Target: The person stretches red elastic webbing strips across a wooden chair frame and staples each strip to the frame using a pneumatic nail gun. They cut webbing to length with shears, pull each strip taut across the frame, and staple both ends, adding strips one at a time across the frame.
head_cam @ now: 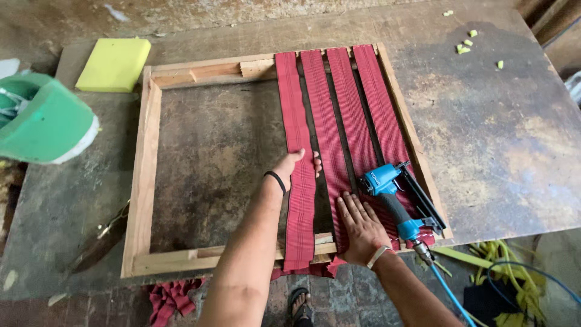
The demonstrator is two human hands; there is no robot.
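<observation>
Pressing flat with spread fingers, the left hand lies on the leftmost red webbing strip, about halfway between the far and near rails of the wooden frame. It holds nothing; the palm simply bears down on the band. The right hand is likewise open and flat, fingers fanned, resting on the second red strip close to the frame's near rail, so it sits nearer the person than the left does.

The strips run lengthwise away from the person, from the near rail to the far rail, and four of them lie side by side across the right-hand part of the frame. The leftmost one overhangs the near rail, its loose end dropping past the edge; both hands lie on that long axis rather than across it.

Just right of the right hand, touching the outer strips, rests a blue pneumatic stapler (its blue air hose trails off the near edge), closer to the right hand than to the left. Left of the strips the frame shows only bare worktable. Beyond the frame's far left corner lies a yellow foam block.
</observation>
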